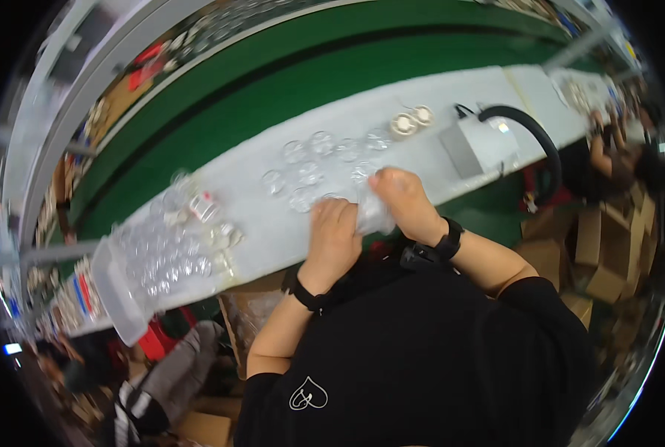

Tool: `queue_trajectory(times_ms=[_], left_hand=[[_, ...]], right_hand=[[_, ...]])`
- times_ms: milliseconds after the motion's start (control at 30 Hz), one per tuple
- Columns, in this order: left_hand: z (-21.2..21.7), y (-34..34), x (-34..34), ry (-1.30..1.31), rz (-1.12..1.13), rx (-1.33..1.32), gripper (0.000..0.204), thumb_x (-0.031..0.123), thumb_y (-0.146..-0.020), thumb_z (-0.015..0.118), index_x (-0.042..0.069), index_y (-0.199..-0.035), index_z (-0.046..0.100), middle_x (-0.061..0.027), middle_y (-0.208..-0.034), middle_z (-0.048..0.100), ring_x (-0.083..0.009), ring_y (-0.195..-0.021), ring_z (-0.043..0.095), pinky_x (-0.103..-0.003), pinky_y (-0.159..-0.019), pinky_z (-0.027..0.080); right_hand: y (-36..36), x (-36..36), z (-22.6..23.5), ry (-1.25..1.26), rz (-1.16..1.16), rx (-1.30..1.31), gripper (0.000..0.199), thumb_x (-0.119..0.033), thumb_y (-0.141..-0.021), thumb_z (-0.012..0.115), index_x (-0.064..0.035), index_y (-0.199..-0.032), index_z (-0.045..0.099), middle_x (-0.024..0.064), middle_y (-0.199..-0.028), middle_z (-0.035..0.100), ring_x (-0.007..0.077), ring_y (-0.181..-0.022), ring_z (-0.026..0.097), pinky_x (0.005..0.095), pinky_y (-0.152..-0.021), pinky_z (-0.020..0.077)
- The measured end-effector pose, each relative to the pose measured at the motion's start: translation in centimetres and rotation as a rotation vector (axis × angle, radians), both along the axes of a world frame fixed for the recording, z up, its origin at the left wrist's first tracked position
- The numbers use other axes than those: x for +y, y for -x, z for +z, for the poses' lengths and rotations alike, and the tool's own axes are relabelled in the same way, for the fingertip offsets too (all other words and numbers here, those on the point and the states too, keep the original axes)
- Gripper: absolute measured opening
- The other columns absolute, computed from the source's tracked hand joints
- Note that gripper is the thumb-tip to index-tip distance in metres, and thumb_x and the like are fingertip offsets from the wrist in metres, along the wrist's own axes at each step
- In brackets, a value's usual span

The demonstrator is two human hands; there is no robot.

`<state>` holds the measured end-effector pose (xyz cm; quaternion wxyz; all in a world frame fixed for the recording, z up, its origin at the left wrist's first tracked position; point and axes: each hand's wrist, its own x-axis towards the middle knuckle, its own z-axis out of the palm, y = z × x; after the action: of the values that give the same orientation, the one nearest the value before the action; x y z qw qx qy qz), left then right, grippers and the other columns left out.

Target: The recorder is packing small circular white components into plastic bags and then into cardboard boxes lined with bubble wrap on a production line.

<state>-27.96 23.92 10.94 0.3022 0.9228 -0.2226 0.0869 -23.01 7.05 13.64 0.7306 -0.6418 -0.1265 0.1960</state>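
Hands, left hand (334,232) and right hand (401,200), grip a clear bag (372,212) over white worktable (273,223) beside green conveyor (273,97).

The person wears a black short-sleeved top; the sleeves end above the elbows, leaving both forearms bare. A small white outline emblem (308,393), heart-shaped with a line drawing inside, sits on the front of the top towards the left side. The fabric is plain and dark elsewhere, with no visible stripes or seams.

The left wrist carries a narrow black band (303,292). The right wrist carries a black strap with a broader black rectangular body (447,243), consistent with a watch or fitness tracker; its face cannot be read. Both hands, left (332,237) and right (405,200), are bare: no gloves, and no rings can be made out.
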Motion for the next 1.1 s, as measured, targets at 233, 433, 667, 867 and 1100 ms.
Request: queue_trajectory(times_ms=[233, 433, 667, 867, 1100], left_hand=[[3.6, -4.9, -12.3, 0.042, -0.712, -0.228, 0.014, 0.007, -0.076, 0.061, 0.003, -0.085, 0.052, -0.0138, -0.101, 0.059, -0.0304, -0.093, 0.056, -0.042, -0.083, 0.043], [3.8, -7.4, -23.1, 0.345, -0.401, 0.458, 0.011, 0.01, -0.09, 0.049, -0.001, -0.091, 0.05, -0.0146, -0.086, 0.056, -0.0248, -0.076, 0.055, -0.033, -0.069, 0.044], [1.5, -4.5, -33.1, 0.077, -0.868, 0.086, 0.018, 0.003, -0.076, 0.061, -0.002, -0.09, 0.051, -0.0172, -0.091, 0.054, -0.0349, -0.081, 0.052, -0.04, -0.072, 0.043], [-2.7, -0.6, -39.7, -0.007, -1.438, -0.019, 0.023, -0.001, -0.07, 0.062, -0.002, -0.092, 0.053, -0.0172, -0.091, 0.054, -0.0364, -0.082, 0.052, -0.043, -0.07, 0.043], [-3.2, 5.4, -50.5, -0.044, -1.629, 0.248, 0.009, 0.0, -0.073, 0.06, -0.001, -0.078, 0.053, -0.018, -0.073, 0.054, -0.0361, -0.07, 0.054, -0.043, -0.06, 0.044]], right_hand=[[1.6, -11.3, -2.2, -0.596, 0.14, 1.019, 0.018, -0.021, -0.095, 0.044, -0.0106, -0.105, 0.056, 0.0043, -0.098, 0.061, 0.0158, -0.09, 0.06, 0.0343, -0.074, 0.0495], [2.2, -22.3, -4.0, -0.508, 0.111, 0.625, 0.02, -0.02, -0.095, 0.044, -0.0082, -0.101, 0.058, 0.0032, -0.095, 0.062, 0.017, -0.086, 0.06, 0.0341, -0.075, 0.049], [8.3, -29.5, -4.3, -0.907, -0.397, 0.578, 0.024, -0.025, -0.093, 0.046, -0.0063, -0.093, 0.061, 0.0039, -0.089, 0.064, 0.0154, -0.08, 0.06, 0.0332, -0.075, 0.0481], [17.4, -31.5, -8.1, -1.15, -0.796, 0.551, 0.032, -0.034, -0.094, 0.045, -0.0058, -0.091, 0.061, 0.0046, -0.089, 0.065, 0.0164, -0.083, 0.061, 0.0339, -0.078, 0.0482], [27.3, -36.4, -7.0, -1.156, -1.002, 0.357, 0.031, -0.036, -0.094, 0.047, -0.0085, -0.091, 0.061, 0.0038, -0.085, 0.064, 0.0149, -0.08, 0.061, 0.0306, -0.073, 0.0497]])
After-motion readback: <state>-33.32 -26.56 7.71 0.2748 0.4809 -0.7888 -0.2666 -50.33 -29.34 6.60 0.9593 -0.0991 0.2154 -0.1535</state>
